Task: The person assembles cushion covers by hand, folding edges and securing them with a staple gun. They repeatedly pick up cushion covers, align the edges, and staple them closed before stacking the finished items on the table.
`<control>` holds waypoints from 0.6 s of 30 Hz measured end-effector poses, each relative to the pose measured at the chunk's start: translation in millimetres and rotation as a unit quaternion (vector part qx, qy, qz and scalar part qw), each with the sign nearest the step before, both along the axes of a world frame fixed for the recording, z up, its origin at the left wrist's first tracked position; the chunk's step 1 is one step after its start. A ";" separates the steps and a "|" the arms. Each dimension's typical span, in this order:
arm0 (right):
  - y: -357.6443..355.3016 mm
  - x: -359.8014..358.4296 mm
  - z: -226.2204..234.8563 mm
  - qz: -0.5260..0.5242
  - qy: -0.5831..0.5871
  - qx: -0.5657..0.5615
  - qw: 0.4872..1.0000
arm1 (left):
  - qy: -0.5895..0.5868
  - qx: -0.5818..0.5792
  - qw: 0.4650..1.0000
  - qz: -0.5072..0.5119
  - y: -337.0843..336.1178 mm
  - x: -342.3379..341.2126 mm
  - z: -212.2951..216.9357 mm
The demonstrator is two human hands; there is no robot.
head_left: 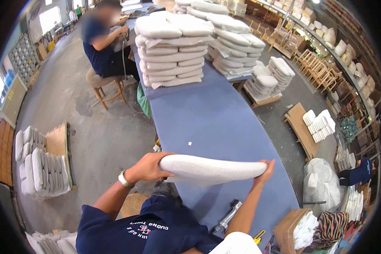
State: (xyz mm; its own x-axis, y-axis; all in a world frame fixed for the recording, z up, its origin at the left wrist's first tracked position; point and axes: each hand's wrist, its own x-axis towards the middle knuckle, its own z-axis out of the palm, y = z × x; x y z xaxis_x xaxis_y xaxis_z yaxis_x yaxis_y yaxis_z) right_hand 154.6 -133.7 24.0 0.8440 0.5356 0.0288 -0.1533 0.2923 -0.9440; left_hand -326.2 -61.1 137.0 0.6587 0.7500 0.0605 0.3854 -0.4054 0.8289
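A white padded seat cushion [213, 168] is held up edge-on above the blue-covered table [203, 114]. My left hand [151, 166], with a metal watch at the wrist, grips its left end, thumb on the near side. Wrapped round the right end is my right hand [264, 171]. Below the cushion, a silver and black air tool [227, 216] lies on the table by my right forearm; its exact kind is partly hidden. A yellow utility knife [259, 236] rests near the lower edge, and a small white scrap [189, 143] lies beyond the cushion.
Tall stacks of white cushions [173, 53] stand at the table's far end. A person [98, 46] sits on a stool at the far left. More cushions on a pallet [46, 165] are on the left floor. A cardboard box [288, 232] of white stuffing stands at the lower right.
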 end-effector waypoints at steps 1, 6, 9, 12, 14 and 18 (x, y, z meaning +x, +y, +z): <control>2.4 0.1 16.6 -0.002 -0.038 -0.021 0.999 | 0.007 0.002 1.000 0.015 2.0 3.6 -13.1; -13.9 29.1 -40.0 0.019 -0.042 -0.204 0.978 | 0.150 -0.022 0.985 0.076 0.0 37.3 -120.3; -34.0 19.5 -82.9 -0.040 -0.095 -0.235 0.966 | 0.126 0.071 0.989 0.031 -17.3 44.6 -141.6; -48.4 2.0 -80.0 -0.062 -0.031 -0.210 0.975 | 0.192 0.069 0.979 -0.029 -15.8 53.1 -118.7; -36.8 6.5 -73.3 -0.086 -0.045 -0.177 0.979 | 0.203 0.048 0.976 -0.060 -5.2 64.2 -111.3; -25.0 0.0 -76.8 -0.117 -0.028 -0.147 0.982 | 0.215 0.069 0.969 -0.102 5.9 84.9 -107.4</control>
State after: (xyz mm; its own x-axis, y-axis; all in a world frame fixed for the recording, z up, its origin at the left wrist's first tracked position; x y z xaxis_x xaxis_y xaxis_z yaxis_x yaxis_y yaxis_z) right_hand 154.6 -158.7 -52.8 0.9465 0.3191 -0.0482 -0.0599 0.0270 -0.9978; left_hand -241.3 -55.1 29.7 0.7791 0.6055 -0.1624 0.5831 -0.6046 0.5426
